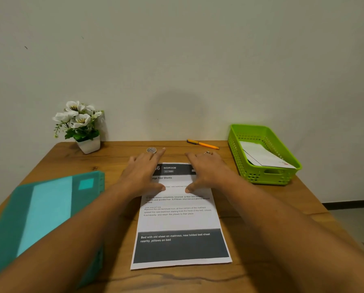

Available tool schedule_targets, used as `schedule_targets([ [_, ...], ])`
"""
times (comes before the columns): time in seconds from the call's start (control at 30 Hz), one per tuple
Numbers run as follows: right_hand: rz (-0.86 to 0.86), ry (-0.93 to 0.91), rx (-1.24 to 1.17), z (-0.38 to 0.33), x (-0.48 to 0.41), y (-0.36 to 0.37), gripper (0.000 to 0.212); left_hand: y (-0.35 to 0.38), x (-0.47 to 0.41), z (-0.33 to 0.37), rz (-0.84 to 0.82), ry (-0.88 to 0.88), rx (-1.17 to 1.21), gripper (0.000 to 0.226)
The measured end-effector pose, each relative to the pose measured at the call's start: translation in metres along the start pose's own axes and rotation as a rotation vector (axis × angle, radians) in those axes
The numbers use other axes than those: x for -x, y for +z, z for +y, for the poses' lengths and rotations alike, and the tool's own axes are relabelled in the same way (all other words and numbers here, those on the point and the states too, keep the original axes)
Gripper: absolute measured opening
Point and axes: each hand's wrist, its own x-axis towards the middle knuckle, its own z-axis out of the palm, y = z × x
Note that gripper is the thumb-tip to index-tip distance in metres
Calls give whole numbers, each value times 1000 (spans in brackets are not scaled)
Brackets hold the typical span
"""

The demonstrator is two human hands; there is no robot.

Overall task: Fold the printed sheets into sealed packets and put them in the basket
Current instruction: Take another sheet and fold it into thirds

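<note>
Left hand (144, 173) and right hand (206, 171) flat, palms down, fingers spread.

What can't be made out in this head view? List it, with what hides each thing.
- Printed sheet: the top corners and part of the header are covered by the left hand and right hand.
- Small print on the sheet: too small and blurred to read fully.
- Folded paper in the green basket: partly hidden by the basket wall; count unclear.
- Teal folder: cut off by the left edge.

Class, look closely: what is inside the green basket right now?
The green basket holds white folded paper, at least one packet with a dark edge line. Its walls and the top paper hide whatever lies underneath, so the count is unclear.
</note>
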Motion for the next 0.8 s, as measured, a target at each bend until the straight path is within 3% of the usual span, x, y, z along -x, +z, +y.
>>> schedule_targets([
  [0.17,106,-47,111,-12,13,-3,78,-2,7,13,68,131,-141,78],
  [0.27,138,-48,114,-18,22,-2,69,-1,15,20,100,171,-164,57],
  [0.53,212,-76,69,-38,41,9,45,5,37,33,136,169,-65,48],
  [0.8,262,-38,-143,-52,67,50,42,28,64,38,131,125,75,42],
])
